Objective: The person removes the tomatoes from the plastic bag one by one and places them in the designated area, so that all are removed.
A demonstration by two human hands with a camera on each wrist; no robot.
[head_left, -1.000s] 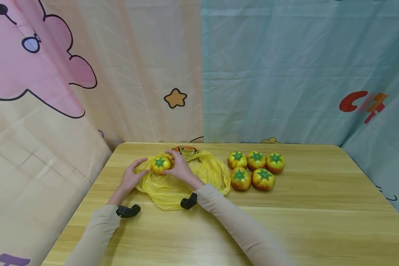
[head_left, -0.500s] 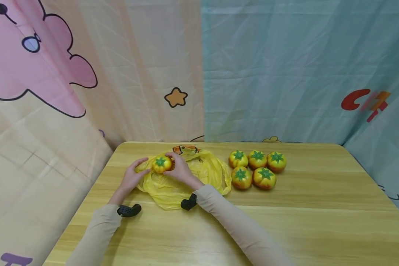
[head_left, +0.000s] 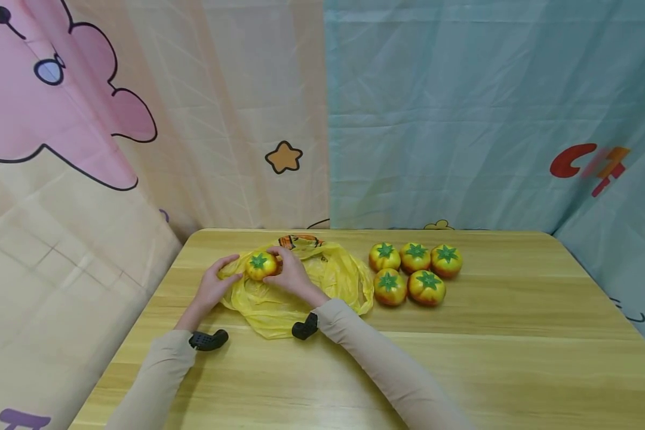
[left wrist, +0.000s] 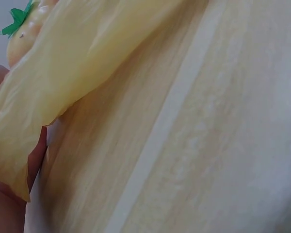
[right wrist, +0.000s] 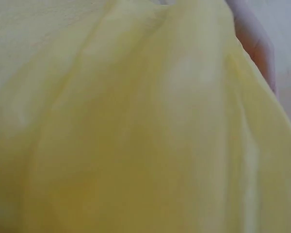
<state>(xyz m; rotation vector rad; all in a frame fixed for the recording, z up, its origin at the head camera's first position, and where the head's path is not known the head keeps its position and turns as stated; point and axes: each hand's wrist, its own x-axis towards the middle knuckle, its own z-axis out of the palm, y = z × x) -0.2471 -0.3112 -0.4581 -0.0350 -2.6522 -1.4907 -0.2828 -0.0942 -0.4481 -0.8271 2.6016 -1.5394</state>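
Note:
A yellow plastic bag lies crumpled at the table's left, its printed end toward the back edge. My right hand grips a yellow-red tomato between thumb and fingers, its green star-shaped top facing up, over the bag's left part. To the left, my left hand holds the bag's edge, thumb and fingers apart around it. In the left wrist view the bag film drapes over that hand, with the tomato behind. Film fills most of the right wrist view, hiding much of the right hand.
Several more tomatoes sit in two rows just right of the bag. They stand on a light wooden table. Printed curtains hang behind the table and at both sides. A black camera mount is on each wrist.
Hands, tomato and bag keep nearly the same places. The whole head view has shifted very slightly.

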